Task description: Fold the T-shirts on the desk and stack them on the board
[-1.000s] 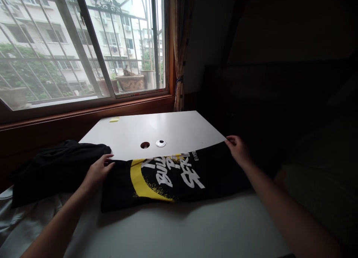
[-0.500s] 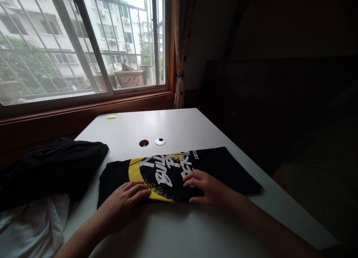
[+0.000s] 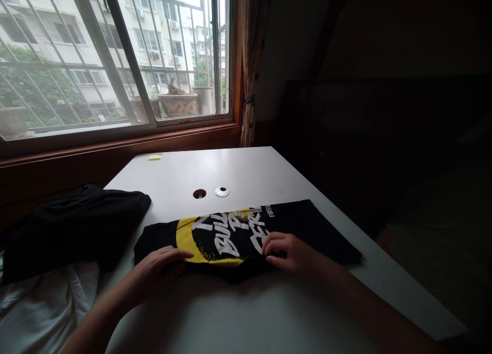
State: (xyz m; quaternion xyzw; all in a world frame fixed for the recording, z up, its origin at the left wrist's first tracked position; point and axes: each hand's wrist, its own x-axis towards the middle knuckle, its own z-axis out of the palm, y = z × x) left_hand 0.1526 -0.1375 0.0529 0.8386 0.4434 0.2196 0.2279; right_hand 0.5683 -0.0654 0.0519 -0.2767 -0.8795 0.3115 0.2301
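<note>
A black garment with a yellow patch and white lettering lies folded in a long strip across the white table. My left hand is at its near edge on the left, fingers together over the cloth beside the yellow patch, the thumb out of sight. At the near edge right of the lettering, my right hand pinches the cloth between thumb and fingers. Between my hands the near edge of the garment bulges slightly toward me.
Black cloth and white cloth are heaped at the left. Beyond the garment are a round hole, a round cap and a yellow note. A barred window and a curtain stand behind the table.
My left hand has shifted left along the near edge. My right hand's fingers have closed on the cloth, and the near edge between my hands now shows more black fabric.
</note>
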